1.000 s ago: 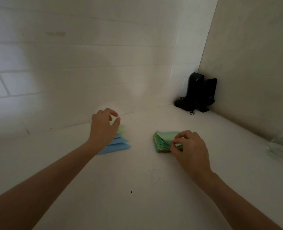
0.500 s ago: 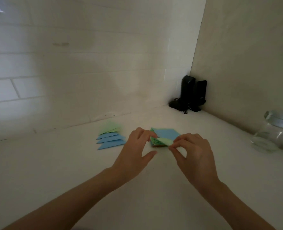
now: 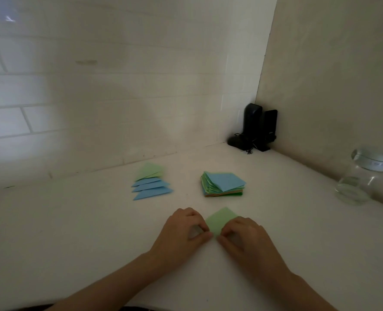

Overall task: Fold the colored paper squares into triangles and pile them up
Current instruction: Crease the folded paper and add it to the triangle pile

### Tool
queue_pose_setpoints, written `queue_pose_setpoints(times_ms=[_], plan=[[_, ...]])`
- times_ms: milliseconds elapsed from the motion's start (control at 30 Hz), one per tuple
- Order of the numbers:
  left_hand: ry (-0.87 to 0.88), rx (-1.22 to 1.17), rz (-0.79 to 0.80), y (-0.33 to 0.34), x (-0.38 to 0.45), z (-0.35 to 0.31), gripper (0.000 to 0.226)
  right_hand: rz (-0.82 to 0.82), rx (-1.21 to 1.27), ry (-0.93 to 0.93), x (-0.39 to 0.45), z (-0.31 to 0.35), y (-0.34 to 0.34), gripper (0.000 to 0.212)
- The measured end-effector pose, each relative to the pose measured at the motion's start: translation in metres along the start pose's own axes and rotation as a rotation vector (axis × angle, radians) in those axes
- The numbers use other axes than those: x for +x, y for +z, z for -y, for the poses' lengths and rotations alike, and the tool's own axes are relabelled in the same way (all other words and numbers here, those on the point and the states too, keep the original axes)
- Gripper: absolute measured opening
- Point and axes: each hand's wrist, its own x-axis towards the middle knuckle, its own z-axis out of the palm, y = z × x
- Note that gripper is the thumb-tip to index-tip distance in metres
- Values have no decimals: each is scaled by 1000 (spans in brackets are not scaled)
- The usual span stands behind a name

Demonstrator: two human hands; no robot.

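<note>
Hands come first, low in the view: the left hand (image 3: pixel 183 230) and the right hand (image 3: pixel 242 234) meet over one green paper square (image 3: pixel 221 221) that lies flat on the tabletop (image 3: pixel 73 232), one corner pointing toward the person. The left fingers (image 3: pixel 200 237) are curled, thumb and forefinger closing on the square's near-left edge; the right fingers (image 3: pixel 225 240) are curled the same way on the near-right edge. Both pinch the paper close to its near corner, and the two thumbs lie just beside each other there. No crease shows yet, so this sheet looks to be at the very start of its fold.

Farther out to the left sits the pile of triangles (image 3: pixel 151 182): several blue ones fanned toward the person, green ones on top at the far end. That much appears done.

Just right of it, a little apart, is the stack of squares (image 3: pixel 222 184), blue on top with green and orange edges below. It is thick, so most of the job seems to remain.
</note>
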Motion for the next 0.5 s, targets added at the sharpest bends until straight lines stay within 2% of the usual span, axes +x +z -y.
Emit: queue_pose_setpoints(times_ms=[233, 367, 433, 500], plan=[[-60, 36, -91, 10, 2, -4, 30, -32, 71, 51, 4, 5, 2, 26], [-97, 35, -53, 11, 5, -3, 19, -1, 237, 144, 6, 7, -3, 17], [-130, -9, -8, 8, 8, -1, 12, 62, 298, 197, 8, 5, -7, 23], [-133, -59, 28, 3, 9, 1, 14, 110, 308, 209, 9, 1, -11, 28]])
